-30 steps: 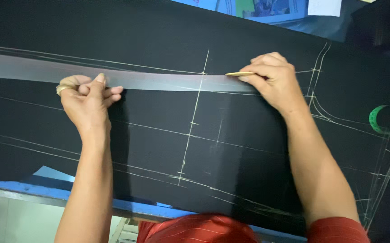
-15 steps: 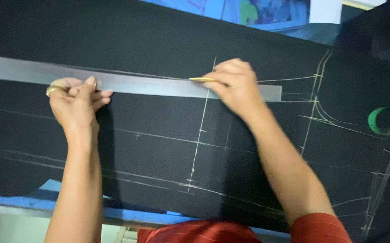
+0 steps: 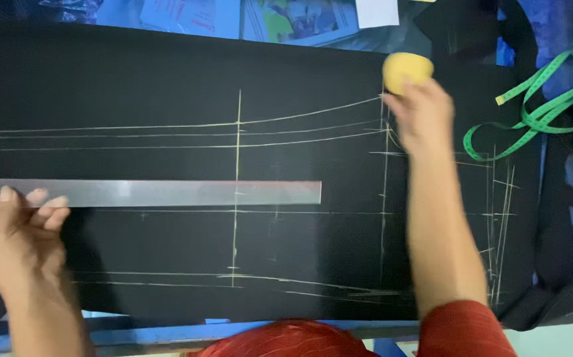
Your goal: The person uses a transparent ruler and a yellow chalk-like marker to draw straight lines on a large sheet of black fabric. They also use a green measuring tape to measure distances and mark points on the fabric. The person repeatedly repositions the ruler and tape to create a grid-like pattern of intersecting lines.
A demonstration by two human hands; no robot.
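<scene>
Your left hand [image 3: 15, 235] sits at the 8 o'clock side of the view, fingers [image 3: 47, 205] bent loosely and resting on the near edge of the long grey ruler [image 3: 161, 193]; it presses rather than grips. The ruler lies flat on the black cloth [image 3: 167, 73], running from the left edge toward centre, its right end stopping short of the middle of the view, well apart from your right arm. A vertical chalk line [image 3: 237, 192] crosses under the ruler near its right end.

Your right hand [image 3: 422, 112] is at 1 o'clock, closed around a round yellow piece of chalk [image 3: 407, 68], which shows above the knuckles. The hand is blurred, so the exact finger hold cannot be told. It hovers near the upper end of a second vertical chalk line [image 3: 384, 198], where the long curved chalk lines [image 3: 167, 127] meet it.

A green tape measure [image 3: 538, 112] lies looped at 2 o'clock, just beside your right hand and partly on the cloth. Blue sheets [image 3: 180, 16] and printed papers [image 3: 300, 18] lie at 12 o'clock beyond the cloth. No container shows
</scene>
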